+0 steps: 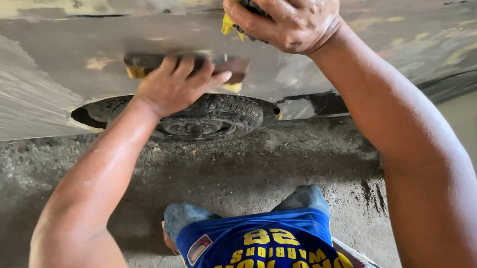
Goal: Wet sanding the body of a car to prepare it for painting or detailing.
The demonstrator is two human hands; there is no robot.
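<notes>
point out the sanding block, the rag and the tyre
sanding block point(233, 67): head view, on its bare right end past the left hand's fingertips.
rag point(228, 22): head view, on the yellow edge sticking out of the right hand.
tyre point(231, 111): head view, on the tread under the wheel arch.

Blue shirt point(259, 251), yellow lettering, bare arms

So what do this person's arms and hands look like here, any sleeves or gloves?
Both arms are bare to above the elbow: no sleeves, gloves, watch or rings in view. The left hand and right hand look wet and shiny, with pale dusty smears along the forearms. Below is blue clothing with yellow lettering.
</notes>
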